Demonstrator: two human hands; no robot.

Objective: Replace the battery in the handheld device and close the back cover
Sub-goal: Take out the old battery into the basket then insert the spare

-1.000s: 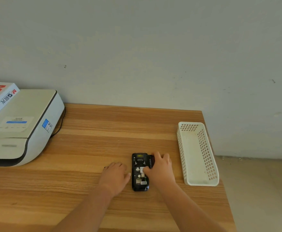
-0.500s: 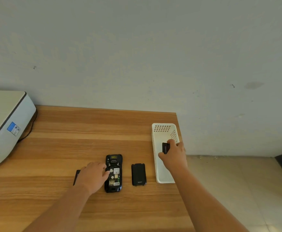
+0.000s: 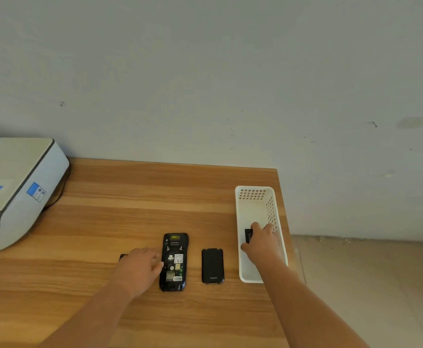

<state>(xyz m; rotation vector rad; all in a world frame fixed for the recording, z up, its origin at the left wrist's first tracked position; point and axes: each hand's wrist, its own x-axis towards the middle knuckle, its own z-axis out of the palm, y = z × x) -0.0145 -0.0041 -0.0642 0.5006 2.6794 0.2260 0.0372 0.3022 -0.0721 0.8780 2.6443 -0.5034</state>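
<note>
Head view: handheld device [image 3: 174, 261] is lying face down on the wooden desk [image 3: 135, 192], back open, battery bay showing labels and contacts. Back cover [image 3: 212, 266] is lying flat on the desk just right of the device, apart from it. Left hand [image 3: 140, 268] is resting palm down beside the device's left edge, fingertips touching it, fingers loosely spread; it is partly hiding a small dark object [image 3: 123, 257] underneath, identity unclear. Right hand [image 3: 262, 243] is reaching into the white perforated basket [image 3: 241, 197] at the desk's right edge, fingers pinching a small black battery [image 3: 248, 235] inside it. White printer [image 3: 17, 189] is sitting at the far left
</note>
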